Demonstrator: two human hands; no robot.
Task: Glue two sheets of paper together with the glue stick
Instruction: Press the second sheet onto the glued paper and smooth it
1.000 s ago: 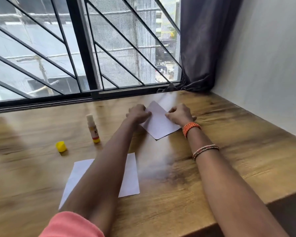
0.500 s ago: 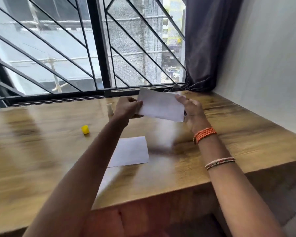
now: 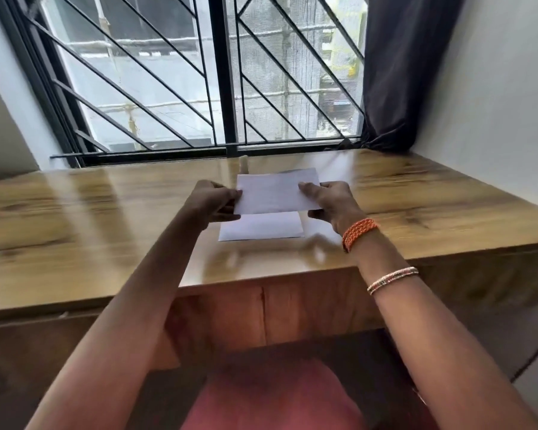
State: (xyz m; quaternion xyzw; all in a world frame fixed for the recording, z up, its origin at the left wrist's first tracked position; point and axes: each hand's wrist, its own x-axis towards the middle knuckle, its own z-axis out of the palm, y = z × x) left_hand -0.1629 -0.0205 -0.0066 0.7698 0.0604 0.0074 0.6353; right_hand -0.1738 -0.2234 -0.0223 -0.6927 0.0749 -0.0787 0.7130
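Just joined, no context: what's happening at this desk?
A person holds one sheet of paper above the wooden desk, the left hand pinching its left edge and the right hand its right edge. A second sheet lies flat on the desk just below it. The held sheet is not yet laid on the other. The glue stick stands blurred behind them.

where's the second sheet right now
In the head view it lies flat on the table at centre, just below the sheet that both hands hold up.
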